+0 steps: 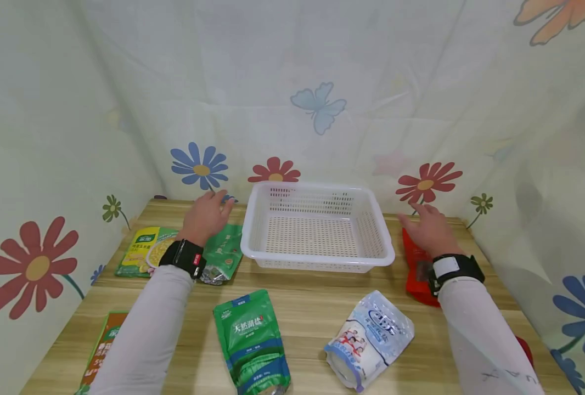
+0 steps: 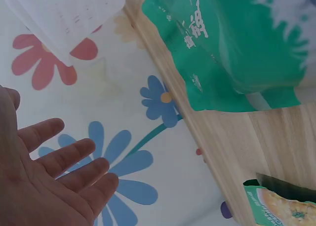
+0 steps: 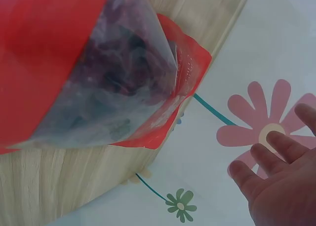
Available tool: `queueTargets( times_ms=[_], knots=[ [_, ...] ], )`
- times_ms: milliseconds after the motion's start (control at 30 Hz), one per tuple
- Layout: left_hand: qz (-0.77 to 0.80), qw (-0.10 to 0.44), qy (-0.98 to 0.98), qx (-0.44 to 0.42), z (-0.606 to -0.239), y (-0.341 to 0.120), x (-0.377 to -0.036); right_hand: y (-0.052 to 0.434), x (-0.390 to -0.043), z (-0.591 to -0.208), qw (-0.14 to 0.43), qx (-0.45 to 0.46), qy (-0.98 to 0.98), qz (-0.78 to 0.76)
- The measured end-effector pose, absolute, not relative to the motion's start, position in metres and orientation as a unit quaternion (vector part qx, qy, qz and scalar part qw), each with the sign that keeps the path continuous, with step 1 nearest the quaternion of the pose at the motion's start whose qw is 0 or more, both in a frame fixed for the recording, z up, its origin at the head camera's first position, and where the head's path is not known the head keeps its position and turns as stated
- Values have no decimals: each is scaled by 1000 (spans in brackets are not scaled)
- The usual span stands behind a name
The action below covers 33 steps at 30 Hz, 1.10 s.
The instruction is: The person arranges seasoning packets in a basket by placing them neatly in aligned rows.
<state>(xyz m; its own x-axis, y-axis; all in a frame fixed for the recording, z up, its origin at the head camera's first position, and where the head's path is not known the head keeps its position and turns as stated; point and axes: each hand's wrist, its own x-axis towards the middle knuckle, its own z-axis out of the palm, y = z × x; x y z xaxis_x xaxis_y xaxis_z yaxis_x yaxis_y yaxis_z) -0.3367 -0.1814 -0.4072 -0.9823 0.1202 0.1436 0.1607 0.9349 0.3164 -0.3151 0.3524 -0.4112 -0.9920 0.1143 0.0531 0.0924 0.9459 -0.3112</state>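
Note:
My left hand (image 1: 205,218) hovers left of the white plastic basket (image 1: 317,263), its fingers spread and holding nothing. Beneath it lie a green pouch (image 1: 228,247) and a yellow-green food packet (image 1: 141,252), partly covered by the arm. In the left wrist view the fingers (image 2: 69,161) are extended, apart from the green pouch (image 2: 232,48). To the right of the basket, my right hand (image 1: 429,230) is held over a red pouch (image 1: 416,274). The right wrist view shows loose, empty fingers (image 3: 286,147) apart from this red pouch (image 3: 192,58), which has a clear window with dark contents.
Nearer on the wooden table (image 1: 198,334) lie a green salt pouch (image 1: 253,340) and a white-blue pouch (image 1: 369,340). An orange-brown packet (image 1: 106,340) sits at the left, partly behind the sleeve. Something red (image 1: 524,348) peeks out beside the right sleeve. Flowered cloth (image 1: 317,137) surrounds the table.

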Motion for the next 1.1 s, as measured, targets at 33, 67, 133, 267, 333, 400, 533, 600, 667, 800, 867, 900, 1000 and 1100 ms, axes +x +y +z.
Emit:
queueTargets(
  times_ms=[33, 67, 133, 267, 333, 400, 533, 600, 667, 800, 867, 900, 1000, 1100],
  knots=[
    [-173, 61, -981, -70, -406, -180, -335, 353, -315, -411, 31, -53, -985, 161],
    [-180, 61, -979, -70, -405, -179, -333, 354, -314, -410, 28, -54, -984, 165],
    [-189, 62, -977, -76, -403, -175, -329, 355, -313, -409, 24, -54, -984, 169],
    [-198, 68, -974, -92, -398, -162, -319, 354, -308, -404, 19, -50, -984, 171],
    [-193, 74, -973, -103, -396, -156, -314, 353, -305, -402, 17, -48, -984, 172],
    [-185, 83, -972, -117, -395, -149, -308, 352, -304, -401, 16, -47, -984, 172],
    [-153, 117, -968, -163, -394, -137, -294, 353, -303, -401, 18, -47, -984, 173],
    [-138, 138, -962, -190, -395, -130, -286, 354, -303, -403, 20, -48, -984, 172],
    [-125, 156, -954, -222, -397, -123, -279, 354, -303, -404, 23, -48, -984, 171],
    [-87, 185, -931, -301, -404, -111, -266, 355, -303, -405, 25, -48, -984, 169],
    [-63, 196, -917, -341, -408, -106, -261, 355, -302, -405, 24, -48, -984, 169],
    [-47, 198, -912, -356, -409, -104, -258, 356, -302, -405, 23, -48, -984, 169],
    [-9, 204, -898, -390, -415, -98, -253, 356, -301, -405, 19, -50, -984, 169],
    [17, 199, -892, -406, -419, -94, -251, 356, -300, -405, 18, -52, -984, 172]
  ],
)
